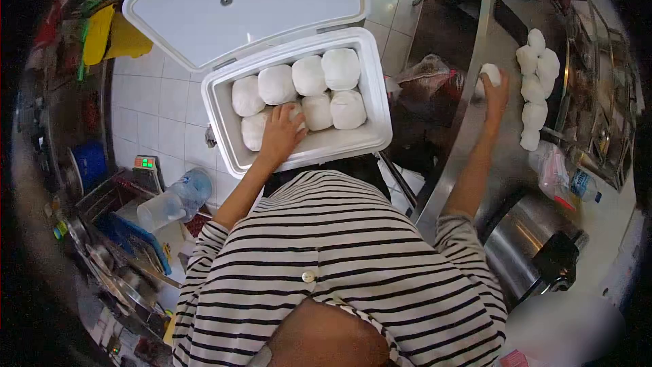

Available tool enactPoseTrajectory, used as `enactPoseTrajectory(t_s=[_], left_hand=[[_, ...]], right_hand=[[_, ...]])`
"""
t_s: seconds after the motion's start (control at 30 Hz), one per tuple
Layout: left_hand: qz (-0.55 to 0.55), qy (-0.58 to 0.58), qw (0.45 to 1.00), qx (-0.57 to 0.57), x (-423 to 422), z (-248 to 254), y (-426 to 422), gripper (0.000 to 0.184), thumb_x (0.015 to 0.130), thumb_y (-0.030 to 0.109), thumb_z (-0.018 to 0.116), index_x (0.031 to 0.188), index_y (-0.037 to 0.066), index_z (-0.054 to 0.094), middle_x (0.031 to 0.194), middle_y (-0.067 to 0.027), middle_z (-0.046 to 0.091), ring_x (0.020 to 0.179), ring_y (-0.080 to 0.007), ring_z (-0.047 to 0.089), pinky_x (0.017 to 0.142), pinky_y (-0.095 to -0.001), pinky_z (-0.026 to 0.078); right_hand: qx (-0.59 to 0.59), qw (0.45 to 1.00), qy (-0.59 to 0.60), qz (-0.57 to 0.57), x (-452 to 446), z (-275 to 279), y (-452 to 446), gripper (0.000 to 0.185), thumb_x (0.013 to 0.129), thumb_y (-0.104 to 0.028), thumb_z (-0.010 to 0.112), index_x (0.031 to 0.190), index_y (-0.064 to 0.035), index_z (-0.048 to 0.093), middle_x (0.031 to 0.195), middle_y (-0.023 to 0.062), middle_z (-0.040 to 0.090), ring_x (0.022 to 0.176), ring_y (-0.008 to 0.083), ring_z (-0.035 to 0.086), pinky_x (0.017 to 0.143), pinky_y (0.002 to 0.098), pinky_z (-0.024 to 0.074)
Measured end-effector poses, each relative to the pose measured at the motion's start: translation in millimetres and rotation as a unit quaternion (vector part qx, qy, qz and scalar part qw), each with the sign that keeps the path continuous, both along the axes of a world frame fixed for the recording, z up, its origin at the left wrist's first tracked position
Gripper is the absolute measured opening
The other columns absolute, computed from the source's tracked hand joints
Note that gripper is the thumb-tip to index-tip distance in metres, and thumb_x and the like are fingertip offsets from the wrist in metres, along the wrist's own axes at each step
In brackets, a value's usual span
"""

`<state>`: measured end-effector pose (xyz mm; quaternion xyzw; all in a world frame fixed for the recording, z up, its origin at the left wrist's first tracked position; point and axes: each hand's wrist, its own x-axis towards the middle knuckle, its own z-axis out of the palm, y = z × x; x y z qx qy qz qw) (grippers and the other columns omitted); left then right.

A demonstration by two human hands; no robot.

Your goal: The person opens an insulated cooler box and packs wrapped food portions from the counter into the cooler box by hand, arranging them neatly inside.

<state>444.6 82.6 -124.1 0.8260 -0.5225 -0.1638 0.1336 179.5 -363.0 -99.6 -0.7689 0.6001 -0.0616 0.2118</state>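
Observation:
Inside the white cooler box [384, 119], several round white dough balls [276, 84] sit in two rows. My left hand [284, 132] reaches in over the front row, its fingers curled on a dough ball [297, 117] that they partly cover. Out to the right, at the edge of the metal counter [456, 117], my right hand [496, 98] grips another dough ball [490, 73]. Beyond it, a cluster of white dough pieces [534, 85] lies on the counter, the pieces touching one another.
The cooler's lid [299, 7] is tipped back behind it. A large steel pot [523, 238], a water bottle [585, 185] and a dark flat object [511, 22] are on the right. To the left are a scale with lit digits [146, 164] and a clear plastic jug [191, 189].

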Motion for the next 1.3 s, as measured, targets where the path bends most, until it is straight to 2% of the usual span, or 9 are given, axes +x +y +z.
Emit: enactPoseTrajectory(t_s=[0.1,0.23,0.37,0.57,0.8,0.93,1.0,1.13,1.3], left_hand=[[-0.004,0.018,1.0,0.012,3.9,1.0,1.1,0.031,0.071,0.025,0.068,0.097,0.011,0.057,0.111,-0.0141,0.046,0.104,-0.0315,0.043,0.087,-0.0439,0.039],[-0.019,0.041,0.999,-0.024,10.6,-5.3,6.9,0.035,0.07,0.026,0.069,0.099,0.011,0.057,0.111,-0.014,0.047,0.104,-0.031,0.044,0.086,-0.042,0.04],[-0.028,0.086,0.994,-0.068,20.2,-3.4,16.5,0.046,0.069,0.022,0.07,0.107,0.005,0.05,0.11,-0.0164,0.046,0.103,-0.0326,0.044,0.087,-0.0414,0.04],[-0.008,0.186,0.975,-0.125,23.7,18.2,17.0,0.051,0.07,0.011,0.066,0.113,-0.002,0.042,0.11,-0.0192,0.045,0.107,-0.0367,0.044,0.092,-0.0396,0.038],[-0.15,0.126,0.974,-0.11,-0.3,-12.2,-31.2,0.049,0.07,0.01,0.065,0.114,0.002,0.046,0.117,-0.0178,0.044,0.112,-0.0347,0.042,0.095,-0.0399,0.037],[-0.152,0.098,0.979,-0.09,-3.5,-12.6,-33.8,0.044,0.069,0.01,0.066,0.109,0.002,0.051,0.117,-0.0181,0.045,0.112,-0.0348,0.042,0.095,-0.0408,0.036],[-0.14,0.106,0.98,-0.088,-5.0,-8.9,-37.0,0.041,0.069,0.01,0.066,0.106,0.002,0.052,0.116,-0.0183,0.046,0.111,-0.035,0.042,0.094,-0.0409,0.037],[-0.104,0.105,0.987,-0.071,-12.6,2.0,-48.8,0.035,0.069,0.01,0.066,0.101,0.002,0.054,0.111,-0.0179,0.048,0.105,-0.0347,0.045,0.092,-0.0417,0.037],[-0.064,0.084,0.994,-0.037,-23.4,10.8,-60.5,0.031,0.071,0.013,0.065,0.099,0.003,0.055,0.11,-0.016,0.048,0.106,-0.0341,0.044,0.091,-0.0423,0.037]], right_hand=[[0.273,0.919,-0.281,0.047,37.7,69.4,97.6,0.062,0.072,-0.022,0.062,0.128,-0.0072,0.039,0.122,0.0113,0.046,0.111,0.0247,0.045,0.092,0.0367,0.0363],[0.481,0.808,-0.245,0.236,119.2,106.4,232.6,0.066,0.068,-0.017,0.065,0.128,-0.0084,0.039,0.122,0.008,0.044,0.114,0.0216,0.041,0.097,0.0314,0.0316],[0.281,0.913,-0.132,0.264,160.9,-7.7,310.2,0.067,0.071,-0.017,0.068,0.128,-0.0037,0.035,0.126,0.0175,0.04,0.118,0.0331,0.038,0.101,0.0373,0.0288],[0.121,0.925,-0.114,0.34,158.4,-86.3,351.8,0.071,0.08,-0.016,0.055,0.136,0.0035,0.016,0.136,0.0284,0.026,0.125,0.0486,0.022,0.105,0.0471,0.0197],[0.373,0.854,-0.232,0.278,121.0,57.0,221.8,0.043,0.082,-0.012,0.054,0.122,0.0031,0.045,0.111,0.0152,0.058,0.105,0.0236,0.055,0.091,0.0362,0.042],[0.132,0.937,-0.32,-0.051,10.5,81.0,91.0,0.024,0.086,-0.014,0.054,0.106,-0.0011,0.057,0.095,0.0086,0.064,0.084,0.0195,0.062,0.074,0.0306,0.0497],[-0.231,0.966,-0.098,-0.056,-116.5,13.7,-9.9,0.031,0.078,-0.015,0.061,0.103,0.0031,0.057,0.086,0.0126,0.065,0.074,0.0269,0.063,0.067,0.0346,0.0502],[-0.25,0.933,0.253,-0.061,-198.6,-10.1,-62.1,0.047,0.068,-0.025,0.068,0.105,0.0017,0.056,0.093,0.018,0.06,0.089,0.0346,0.056,0.078,0.0431,0.0456],[-0.292,0.888,0.355,0.009,-223.8,-44.4,-65.9,0.07,0.064,-0.04,0.071,0.12,-0.0045,0.048,0.108,0.019,0.055,0.103,0.0386,0.05,0.084,0.046,0.0432]])
